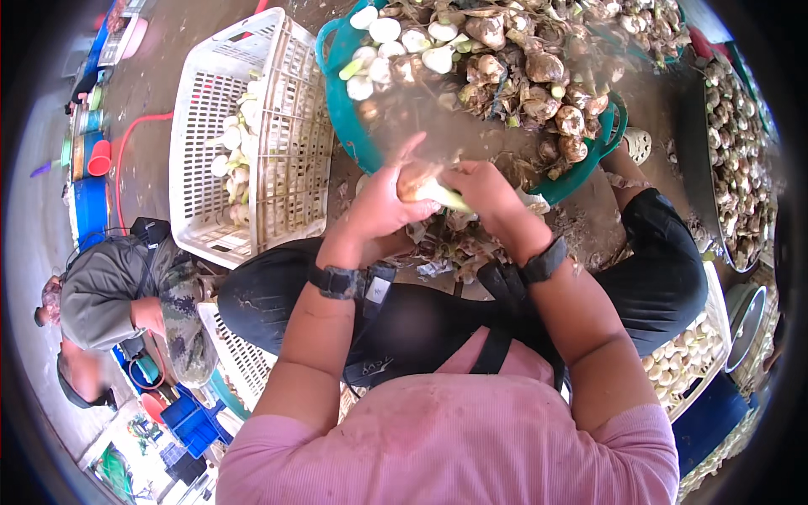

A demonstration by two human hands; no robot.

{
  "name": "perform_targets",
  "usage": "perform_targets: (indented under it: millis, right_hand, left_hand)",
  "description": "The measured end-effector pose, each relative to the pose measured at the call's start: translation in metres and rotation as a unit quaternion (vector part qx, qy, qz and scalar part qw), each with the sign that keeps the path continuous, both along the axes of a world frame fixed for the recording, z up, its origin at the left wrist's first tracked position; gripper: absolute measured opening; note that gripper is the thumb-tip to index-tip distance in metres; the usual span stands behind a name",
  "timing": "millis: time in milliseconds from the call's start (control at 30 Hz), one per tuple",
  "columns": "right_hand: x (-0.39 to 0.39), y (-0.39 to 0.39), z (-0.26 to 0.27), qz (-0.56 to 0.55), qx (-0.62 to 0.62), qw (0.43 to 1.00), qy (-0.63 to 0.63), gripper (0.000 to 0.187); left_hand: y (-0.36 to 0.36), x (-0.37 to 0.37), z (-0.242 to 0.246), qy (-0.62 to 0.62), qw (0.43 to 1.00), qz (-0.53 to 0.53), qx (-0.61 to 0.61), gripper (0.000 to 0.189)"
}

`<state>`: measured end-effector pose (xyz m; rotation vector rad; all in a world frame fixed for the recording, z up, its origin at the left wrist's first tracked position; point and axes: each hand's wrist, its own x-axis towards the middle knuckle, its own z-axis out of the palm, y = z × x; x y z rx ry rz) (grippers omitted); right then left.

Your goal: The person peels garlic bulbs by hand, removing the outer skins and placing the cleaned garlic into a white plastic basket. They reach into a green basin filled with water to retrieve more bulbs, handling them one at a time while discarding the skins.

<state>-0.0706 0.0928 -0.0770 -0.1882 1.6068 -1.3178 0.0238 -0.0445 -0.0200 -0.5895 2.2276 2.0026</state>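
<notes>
My left hand [382, 199] grips a garlic bulb [415, 183] whose brown outer skin is partly on. My right hand [483, 189] has its fingers on the pale green stem [449, 197] of that same bulb. Both hands are over the near edge of a teal plastic tub [344, 120]. Unpeeled, dirty garlic bulbs [544, 66] fill much of the tub, and clean white bulbs [385, 29] lie at its upper left. Part of the tub is blurred in the picture. Loose peelings [461, 243] lie below my hands, between my legs.
A white slatted crate [290, 132] with peeled garlic stands left of the tub. Another crate [719, 322] of garlic is at my right. A dark container [701, 158] of bulbs stands far right. A person [101, 290] is at the left. A red hose [120, 158] crosses the floor.
</notes>
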Motion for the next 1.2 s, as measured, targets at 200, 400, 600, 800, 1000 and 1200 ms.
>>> perform_targets:
  millis: [200, 400, 600, 800, 1000, 1200]
  right_hand:
    - [-0.007, 0.006, 0.011, -0.129, -0.117, 0.943, -0.284, 0.021]
    - [0.021, 0.033, 0.04, 0.009, -0.234, 0.971, 0.036, 0.023]
    - [0.018, 0.074, 0.015, 0.297, 0.078, 0.829, 0.467, 0.015]
    - [0.013, 0.033, 0.059, 0.439, 0.216, 0.748, 0.449, 0.022]
    - [0.015, -0.016, 0.016, 0.268, 0.04, 0.865, 0.423, 0.029]
    - [-0.005, -0.118, -0.069, 0.27, 0.07, 0.839, 0.467, 0.027]
  left_hand:
    - [0.012, 0.0, 0.006, 0.105, 0.941, -0.084, -0.31, 0.042]
    - [-0.018, 0.015, -0.056, 0.009, 0.875, 0.358, 0.325, 0.016]
    - [-0.046, 0.013, -0.05, -0.007, 0.741, 0.517, 0.428, 0.023]
    - [-0.043, 0.016, -0.026, -0.076, 0.776, 0.498, 0.379, 0.021]
    - [-0.053, 0.004, 0.021, 0.067, 0.667, 0.63, 0.392, 0.018]
    - [-0.065, 0.034, 0.004, 0.074, 0.83, 0.477, 0.281, 0.013]
